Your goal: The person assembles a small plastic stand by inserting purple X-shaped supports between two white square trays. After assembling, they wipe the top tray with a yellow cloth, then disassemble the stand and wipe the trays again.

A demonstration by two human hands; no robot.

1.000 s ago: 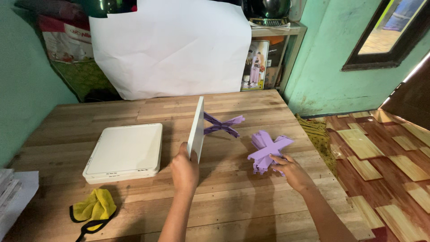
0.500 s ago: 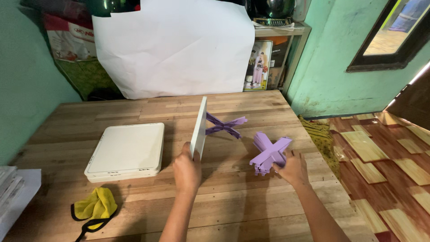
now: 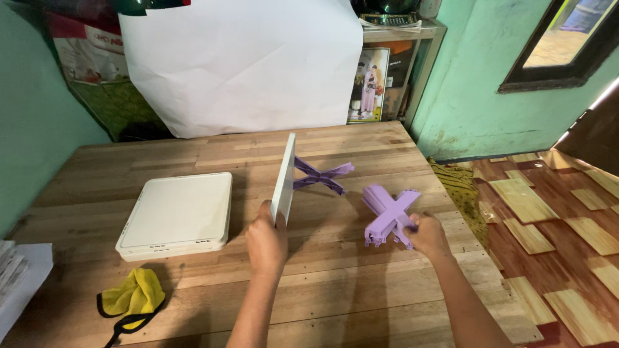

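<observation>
The left hand [image 3: 266, 240] is clamping a white panel [image 3: 284, 179] on edge on the wooden table [image 3: 322, 283]; the right hand [image 3: 425, 233] is gripping a purple X-shaped stand [image 3: 389, 216]. A loosening grip risks toppling the panel onto the second purple stand [image 3: 320, 175].

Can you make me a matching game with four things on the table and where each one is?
Things:
1. white panel
2. purple X-shaped stand
3. yellow cloth
4. flat white box

Places or states:
A. lying flat on the table, left of the panel
B. held on edge by the left hand
C. crumpled near the front left corner
D. touched by the right hand

Pairs: 1-B, 2-D, 3-C, 4-A
</observation>
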